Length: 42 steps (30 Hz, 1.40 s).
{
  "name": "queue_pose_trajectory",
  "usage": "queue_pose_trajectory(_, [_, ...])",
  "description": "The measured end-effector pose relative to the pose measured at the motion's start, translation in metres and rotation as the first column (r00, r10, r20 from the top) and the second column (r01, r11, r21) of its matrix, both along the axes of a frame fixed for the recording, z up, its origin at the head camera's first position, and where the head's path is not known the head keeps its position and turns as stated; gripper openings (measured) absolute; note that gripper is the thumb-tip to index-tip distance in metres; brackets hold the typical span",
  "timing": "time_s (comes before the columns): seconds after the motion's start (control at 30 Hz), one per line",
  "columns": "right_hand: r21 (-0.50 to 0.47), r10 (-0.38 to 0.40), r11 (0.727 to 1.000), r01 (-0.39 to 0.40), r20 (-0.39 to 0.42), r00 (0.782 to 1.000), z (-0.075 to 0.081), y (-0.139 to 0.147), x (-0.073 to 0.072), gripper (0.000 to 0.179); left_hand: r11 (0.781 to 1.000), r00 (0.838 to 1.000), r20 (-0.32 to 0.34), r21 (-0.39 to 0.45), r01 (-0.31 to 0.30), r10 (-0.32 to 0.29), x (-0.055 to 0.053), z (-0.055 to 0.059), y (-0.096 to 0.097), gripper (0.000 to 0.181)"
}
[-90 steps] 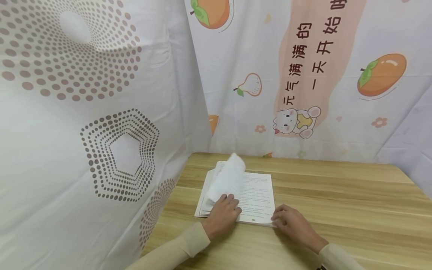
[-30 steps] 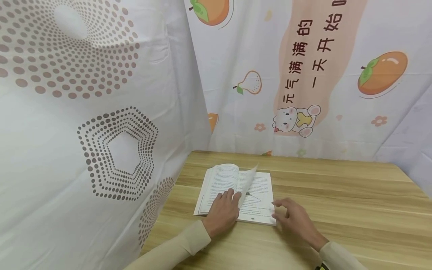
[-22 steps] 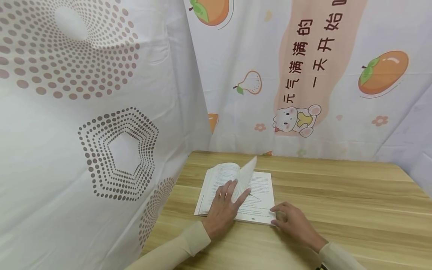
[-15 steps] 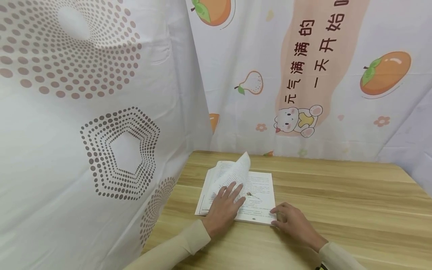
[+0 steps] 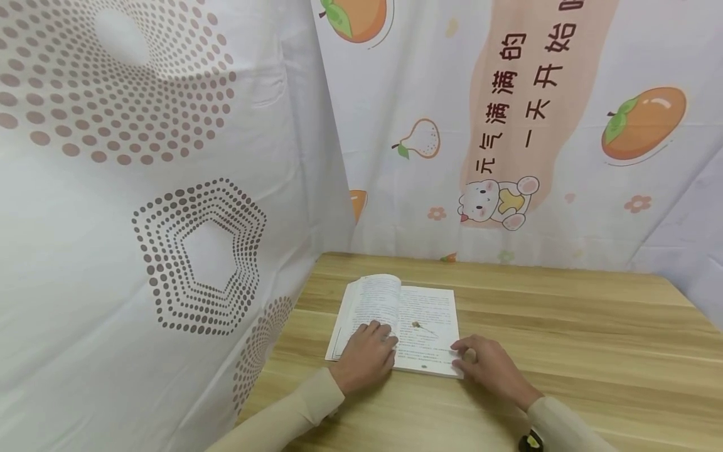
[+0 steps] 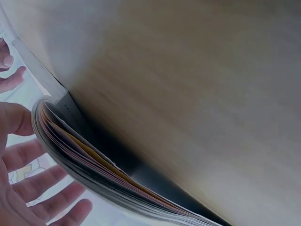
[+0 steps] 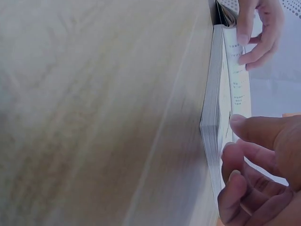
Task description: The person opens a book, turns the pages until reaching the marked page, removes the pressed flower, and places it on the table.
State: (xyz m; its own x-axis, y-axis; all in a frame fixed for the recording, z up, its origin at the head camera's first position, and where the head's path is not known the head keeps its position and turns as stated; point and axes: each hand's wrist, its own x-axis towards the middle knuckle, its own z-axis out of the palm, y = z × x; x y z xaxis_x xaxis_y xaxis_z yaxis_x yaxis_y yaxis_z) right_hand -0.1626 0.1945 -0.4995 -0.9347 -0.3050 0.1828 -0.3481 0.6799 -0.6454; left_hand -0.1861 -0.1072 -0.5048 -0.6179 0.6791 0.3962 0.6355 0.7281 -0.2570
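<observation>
An open book [image 5: 432, 307] lies on the wooden table, its left-hand pages [image 5: 380, 293] bowed up in a curve. My left hand [image 5: 366, 355] rests over the lower part of these pages. In the left wrist view its fingers spread along the curved page stack [image 6: 94, 174], with the thumb by the fold. On the right page lies a small sprig [image 5: 417, 324] with a brown head and thin stem. At the book's lower right corner is my right hand [image 5: 490, 364], its fingers loosely bent and fingertips right at the page edge.
The wooden table [image 5: 565, 326] reaches right and forward of the book. A white curtain with dotted patterns [image 5: 226, 314] hangs close on the left, and a fruit-printed curtain [image 5: 418, 201] stands behind the table's far edge.
A raised leaf has gone over to the left side and lies down, leaving the right page with the sprig uncovered. My left hand has come back onto the left pages; the right hand barely moved.
</observation>
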Motion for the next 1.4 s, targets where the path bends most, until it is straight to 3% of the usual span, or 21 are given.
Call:
queue_pose_trajectory(0.47, [0.008,-0.01,1.0,0.01,-0.013,1.0,0.0,-0.006,-0.021,0.015,1.0,0.993,0.115,0.028,-0.004,0.001,-0.003,0.005,-0.011,0.042])
queue_pose_trajectory(0.7, [0.054,-0.044,0.998,0.044,0.001,0.999,-0.003,-0.01,-0.037,0.013,1.0,0.992,0.125,0.021,0.01,-0.012,-0.006,0.0,-0.013,0.045])
queue_pose_trajectory(0.97, [0.065,-0.07,0.996,0.068,0.023,0.997,-0.006,-0.016,-0.053,0.015,1.0,0.992,0.126,0.018,-0.003,0.001,-0.006,0.003,-0.012,0.047])
queue_pose_trajectory(1.4, [0.083,-0.063,0.995,0.062,0.005,0.998,-0.013,-0.027,-0.067,0.012,0.999,0.993,0.117,0.034,0.002,-0.006,-0.006,0.006,-0.01,0.047])
